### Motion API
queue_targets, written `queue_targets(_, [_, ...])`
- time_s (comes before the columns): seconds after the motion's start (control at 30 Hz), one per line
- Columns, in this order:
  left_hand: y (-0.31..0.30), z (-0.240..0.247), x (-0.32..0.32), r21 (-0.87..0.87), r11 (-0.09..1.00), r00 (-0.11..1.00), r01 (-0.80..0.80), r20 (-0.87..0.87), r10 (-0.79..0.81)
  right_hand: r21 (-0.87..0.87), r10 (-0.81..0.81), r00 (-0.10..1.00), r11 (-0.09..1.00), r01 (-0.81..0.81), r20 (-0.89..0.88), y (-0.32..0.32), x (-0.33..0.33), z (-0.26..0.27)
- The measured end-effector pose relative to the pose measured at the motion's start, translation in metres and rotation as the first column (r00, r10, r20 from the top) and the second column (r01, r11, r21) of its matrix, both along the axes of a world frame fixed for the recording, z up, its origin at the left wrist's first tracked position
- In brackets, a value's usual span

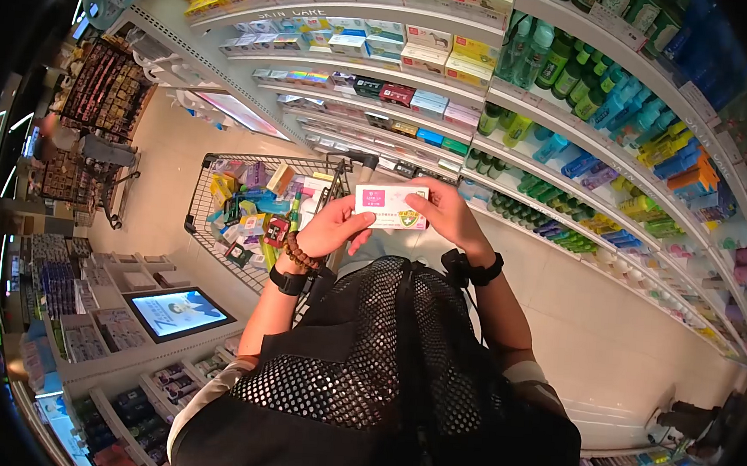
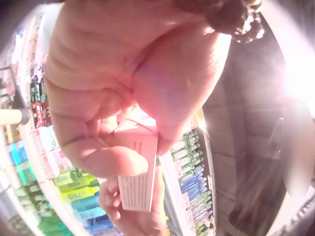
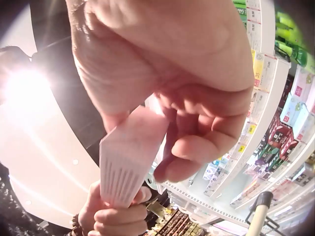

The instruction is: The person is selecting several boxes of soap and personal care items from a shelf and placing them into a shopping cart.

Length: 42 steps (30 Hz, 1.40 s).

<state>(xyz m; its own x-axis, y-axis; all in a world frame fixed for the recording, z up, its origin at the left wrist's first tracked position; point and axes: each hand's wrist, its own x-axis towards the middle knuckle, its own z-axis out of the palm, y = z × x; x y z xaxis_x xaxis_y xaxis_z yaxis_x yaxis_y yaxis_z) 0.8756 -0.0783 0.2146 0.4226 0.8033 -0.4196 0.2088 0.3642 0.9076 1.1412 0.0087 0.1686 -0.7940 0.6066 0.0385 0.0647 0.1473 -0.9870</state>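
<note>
A small white box (image 1: pixel 391 206) with a pink panel and a yellow-green emblem is held between both hands in front of the chest. The left hand (image 1: pixel 332 227) grips its left end, thumb on the front face. At the right end, the right hand (image 1: pixel 449 214) pinches it with the thumb over the upper front. In the left wrist view the left hand (image 2: pixel 133 83) curls round the box (image 2: pixel 138 167), whose narrow printed side shows. The right wrist view shows the right hand (image 3: pixel 172 73) with its thumb against the box (image 3: pixel 129 157) and its fingers curled behind.
A shopping cart (image 1: pixel 197 212) filled with colourful packages stands just left of the hands. Shelves (image 1: pixel 354 11) of boxes and bottles curve across the top and right. At lower left is a lit screen (image 1: pixel 179 313) on a display counter. Another person's legs (image 1: pixel 106 149) show at far left.
</note>
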Motion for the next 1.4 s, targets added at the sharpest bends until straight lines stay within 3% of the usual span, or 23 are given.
queue_targets(0.13, [0.004,-0.027,-0.015,-0.015,1.0,0.999,0.027,-0.027,-0.028,-0.083,0.266,0.956,0.963,-0.258,0.123,0.014,-0.023,-0.008])
queue_targets(0.17, [0.007,-0.043,-0.021,-0.022,1.0,0.999,-0.004,-0.037,0.003,-0.029,0.217,0.963,0.976,-0.215,0.161,0.017,-0.031,-0.013])
queue_targets(0.2, [0.007,-0.067,-0.029,0.111,0.956,0.962,-0.271,0.056,0.266,-0.036,0.227,0.958,0.974,-0.225,0.174,0.03,-0.036,-0.019])
queue_targets(0.27, [0.009,-0.093,-0.052,0.134,0.908,0.916,-0.396,-0.004,0.4,0.261,-0.078,0.838,0.962,-0.078,0.54,0.062,-0.036,-0.038])
queue_targets(0.3, [0.004,-0.104,-0.063,0.29,0.872,0.858,-0.394,-0.224,0.462,0.361,-0.307,0.875,0.917,0.168,0.375,0.073,-0.03,-0.061])
queue_targets(0.33, [-0.005,-0.118,-0.077,0.436,0.831,0.74,-0.347,-0.417,0.528,0.412,-0.515,0.837,0.813,0.411,0.184,0.085,-0.02,-0.092])
queue_targets(0.4, [-0.027,-0.141,-0.096,0.467,0.847,0.661,-0.254,-0.556,0.504,0.813,-0.817,0.56,0.417,0.406,0.14,0.119,-0.005,-0.14])
queue_targets(0.43, [-0.037,-0.152,-0.106,0.384,0.904,0.681,-0.189,-0.611,0.402,0.816,-0.814,0.564,0.418,0.399,0.142,0.134,-0.004,-0.153])
queue_targets(0.5, [-0.045,-0.16,-0.115,0.199,0.98,0.747,-0.023,-0.648,0.149,0.934,-0.907,0.412,0.219,0.283,0.088,0.163,-0.006,-0.167])
queue_targets(0.53, [-0.045,-0.161,-0.116,0.103,0.991,0.783,0.085,-0.622,-0.002,0.935,-0.905,0.415,0.221,0.276,0.091,0.177,-0.007,-0.173])
queue_targets(0.6, [-0.054,-0.171,-0.112,0.075,0.997,0.757,-0.024,-0.65,0.067,0.962,-0.896,0.414,0.235,0.138,0.16,0.191,-0.016,-0.177])
queue_targets(0.7, [-0.062,-0.188,-0.121,0.061,0.997,0.776,-0.056,-0.625,0.082,0.975,-0.91,0.393,0.192,0.115,0.133,0.211,-0.025,-0.186])
queue_targets(0.77, [-0.063,-0.194,-0.125,0.168,0.976,0.855,-0.142,-0.475,0.206,0.987,-0.925,0.356,0.157,0.036,0.134,0.225,-0.03,-0.19])
queue_targets(0.87, [-0.056,-0.193,-0.138,0.093,0.995,0.881,-0.034,-0.467,0.074,0.987,-0.935,0.32,0.157,-0.014,0.153,0.242,-0.032,-0.192])
queue_targets(0.93, [-0.058,-0.198,-0.141,0.055,0.996,0.903,-0.076,-0.42,0.092,0.99,-0.94,0.313,0.14,-0.018,0.138,0.243,-0.03,-0.193])
queue_targets(1.0, [-0.058,-0.208,-0.144,0.061,0.994,0.939,-0.093,-0.325,0.108,0.918,-0.882,0.275,0.396,-0.008,0.383,0.244,-0.025,-0.19])
queue_targets(1.03, [-0.059,-0.212,-0.147,0.06,0.994,0.94,-0.094,-0.324,0.109,0.918,-0.882,0.275,0.397,-0.009,0.384,0.243,-0.025,-0.189])
queue_targets(1.1, [-0.058,-0.211,-0.15,-0.03,0.989,0.951,-0.141,-0.28,0.127,0.967,-0.921,0.302,0.255,-0.016,0.248,0.244,-0.024,-0.193])
queue_targets(1.2, [-0.056,-0.201,-0.155,-0.067,0.986,0.943,-0.153,-0.308,0.126,0.95,-0.91,0.273,0.306,-0.067,0.312,0.246,-0.031,-0.202])
queue_targets(1.27, [-0.054,-0.198,-0.157,-0.052,0.986,0.948,-0.16,-0.286,0.139,0.973,-0.931,0.282,0.224,-0.058,0.231,0.241,-0.028,-0.205])
queue_targets(1.3, [-0.055,-0.201,-0.16,0.003,0.995,0.932,-0.102,-0.35,0.097,0.95,-0.913,0.261,0.305,-0.072,0.313,0.232,-0.031,-0.198])
queue_targets(1.37, [-0.053,-0.185,-0.158,0.069,0.997,0.881,-0.026,-0.47,0.055,0.956,-0.93,0.227,0.27,-0.116,0.29,0.218,-0.03,-0.201])
queue_targets(1.4, [-0.053,-0.181,-0.162,0.088,0.996,0.853,0.032,-0.521,0.019,0.977,-0.945,0.252,0.192,-0.095,0.211,0.204,-0.037,-0.194])
